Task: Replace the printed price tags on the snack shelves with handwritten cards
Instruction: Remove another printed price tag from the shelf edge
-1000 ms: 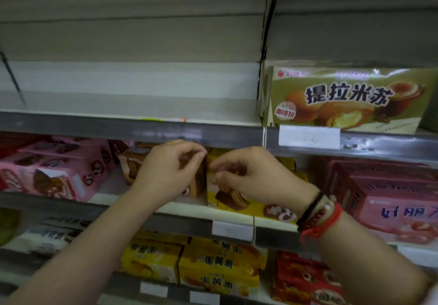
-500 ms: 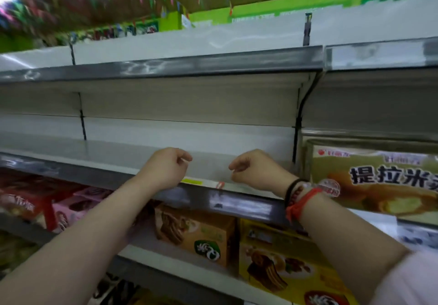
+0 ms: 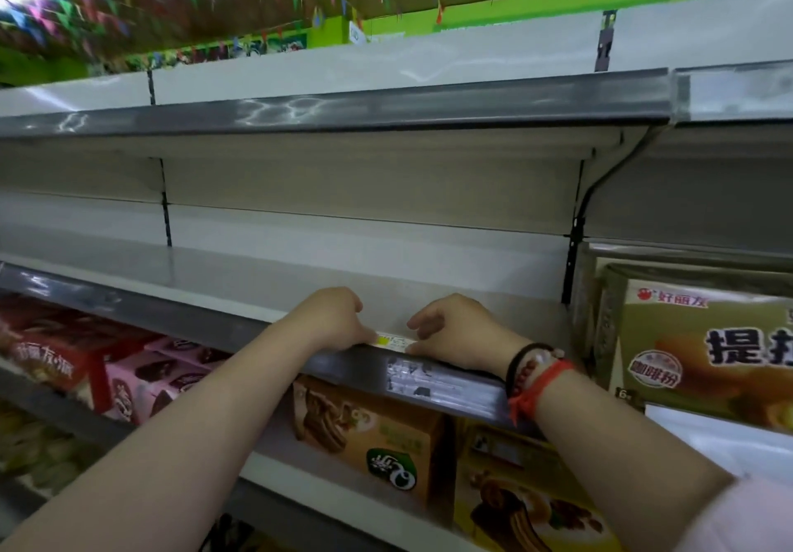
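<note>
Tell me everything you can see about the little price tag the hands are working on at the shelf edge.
The price tag is a small, thin paper strip, white with a yellow patch at its left end and print too blurred to read. It lies lengthwise along the front lip of the grey shelf rail, above a clear plastic sleeve. The left hand touches its left end and the right hand its right end, fingers curled.

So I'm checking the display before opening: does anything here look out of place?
Yes: the printed tag lies on the shelf lip, above its holder strip, held between the left hand and right hand.
</note>
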`<state>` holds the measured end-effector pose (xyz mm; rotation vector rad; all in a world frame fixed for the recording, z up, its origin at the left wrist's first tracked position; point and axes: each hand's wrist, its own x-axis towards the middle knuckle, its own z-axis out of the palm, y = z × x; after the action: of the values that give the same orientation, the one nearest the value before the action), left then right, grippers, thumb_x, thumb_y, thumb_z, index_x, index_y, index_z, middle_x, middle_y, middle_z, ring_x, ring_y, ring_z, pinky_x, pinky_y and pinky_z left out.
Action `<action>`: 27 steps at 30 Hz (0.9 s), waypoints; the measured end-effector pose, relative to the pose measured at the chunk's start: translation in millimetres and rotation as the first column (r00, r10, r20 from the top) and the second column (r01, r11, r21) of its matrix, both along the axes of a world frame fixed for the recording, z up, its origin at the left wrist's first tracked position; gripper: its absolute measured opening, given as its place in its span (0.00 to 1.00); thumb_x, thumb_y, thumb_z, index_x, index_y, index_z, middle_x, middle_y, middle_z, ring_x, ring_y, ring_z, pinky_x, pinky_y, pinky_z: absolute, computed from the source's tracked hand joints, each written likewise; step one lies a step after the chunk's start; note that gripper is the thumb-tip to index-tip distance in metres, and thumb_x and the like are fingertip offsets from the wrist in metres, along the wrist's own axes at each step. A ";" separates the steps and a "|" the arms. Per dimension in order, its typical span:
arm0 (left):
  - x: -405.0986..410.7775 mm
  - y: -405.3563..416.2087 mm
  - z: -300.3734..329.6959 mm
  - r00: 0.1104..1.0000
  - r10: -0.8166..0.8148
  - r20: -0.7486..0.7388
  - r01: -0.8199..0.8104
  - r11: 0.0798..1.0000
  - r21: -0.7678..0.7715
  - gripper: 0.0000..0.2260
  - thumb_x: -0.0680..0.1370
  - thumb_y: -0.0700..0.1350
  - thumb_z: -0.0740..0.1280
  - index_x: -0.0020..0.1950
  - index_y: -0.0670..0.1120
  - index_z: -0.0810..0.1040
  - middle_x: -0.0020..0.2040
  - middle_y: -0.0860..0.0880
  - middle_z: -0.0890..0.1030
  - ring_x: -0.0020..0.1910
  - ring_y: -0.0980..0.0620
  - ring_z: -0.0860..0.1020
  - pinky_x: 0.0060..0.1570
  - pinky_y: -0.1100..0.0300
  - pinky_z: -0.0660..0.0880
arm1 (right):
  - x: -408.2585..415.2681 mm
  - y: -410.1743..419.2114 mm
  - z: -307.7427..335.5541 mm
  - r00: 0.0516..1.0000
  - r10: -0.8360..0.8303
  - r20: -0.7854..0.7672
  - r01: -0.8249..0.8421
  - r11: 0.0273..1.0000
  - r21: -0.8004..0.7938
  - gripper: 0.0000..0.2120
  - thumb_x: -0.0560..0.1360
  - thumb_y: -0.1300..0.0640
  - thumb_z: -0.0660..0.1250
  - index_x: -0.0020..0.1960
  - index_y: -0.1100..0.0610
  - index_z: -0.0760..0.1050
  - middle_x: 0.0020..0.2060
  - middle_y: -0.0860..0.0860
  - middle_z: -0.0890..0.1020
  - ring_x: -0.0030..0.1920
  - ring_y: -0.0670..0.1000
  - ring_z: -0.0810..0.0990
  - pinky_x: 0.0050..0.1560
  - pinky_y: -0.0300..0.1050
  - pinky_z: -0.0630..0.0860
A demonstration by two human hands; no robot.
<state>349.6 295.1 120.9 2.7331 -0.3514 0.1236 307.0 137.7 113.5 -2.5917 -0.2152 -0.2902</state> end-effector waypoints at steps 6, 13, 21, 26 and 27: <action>1.8 -9.1 4.5 0.997 -0.029 -0.066 0.027 0.999 -0.027 0.22 0.70 0.46 0.71 0.61 0.40 0.72 0.60 0.41 0.76 0.59 0.46 0.74 0.61 0.54 0.70 | 3.2 -0.1 -5.3 0.998 0.041 0.041 -0.042 0.999 0.034 0.16 0.66 0.57 0.72 0.54 0.55 0.77 0.49 0.53 0.81 0.46 0.49 0.76 0.54 0.41 0.73; 0.2 -7.7 -0.4 0.990 -0.131 -0.048 0.117 0.965 -0.233 0.22 0.69 0.41 0.71 0.63 0.44 0.73 0.62 0.44 0.76 0.56 0.48 0.75 0.52 0.59 0.72 | 1.6 1.2 -2.8 0.999 0.032 -0.006 -0.031 0.994 0.101 0.25 0.67 0.58 0.71 0.63 0.54 0.68 0.40 0.49 0.72 0.43 0.49 0.72 0.45 0.37 0.67; -3.9 -5.9 -12.8 0.972 -0.200 0.127 0.232 0.911 -0.340 0.08 0.72 0.38 0.67 0.47 0.50 0.76 0.52 0.45 0.82 0.50 0.48 0.79 0.51 0.56 0.75 | -4.7 -11.1 -2.0 0.995 -0.085 0.050 0.081 0.993 0.086 0.18 0.67 0.63 0.65 0.57 0.55 0.75 0.52 0.54 0.80 0.46 0.49 0.75 0.49 0.38 0.72; -7.2 -9.7 -13.3 0.973 -0.179 0.145 0.210 0.948 -0.238 0.11 0.72 0.40 0.65 0.52 0.50 0.78 0.54 0.48 0.82 0.51 0.50 0.78 0.53 0.57 0.75 | -13.7 -13.5 -2.0 0.993 -0.088 0.075 0.088 0.996 0.009 0.12 0.69 0.61 0.64 0.51 0.56 0.78 0.51 0.55 0.81 0.47 0.51 0.76 0.47 0.40 0.71; -8.9 -10.8 -13.1 0.972 -0.167 0.167 0.207 0.944 -0.258 0.11 0.72 0.39 0.65 0.52 0.51 0.78 0.53 0.48 0.82 0.50 0.50 0.78 0.51 0.57 0.75 | -14.7 -13.5 -1.5 0.990 -0.097 0.102 0.095 0.995 0.018 0.13 0.69 0.62 0.63 0.52 0.56 0.78 0.52 0.54 0.80 0.48 0.52 0.76 0.47 0.40 0.71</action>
<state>340.6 284.4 107.7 2.4092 -0.5869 0.2951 292.3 124.1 112.0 -2.5807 -0.1242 -0.4589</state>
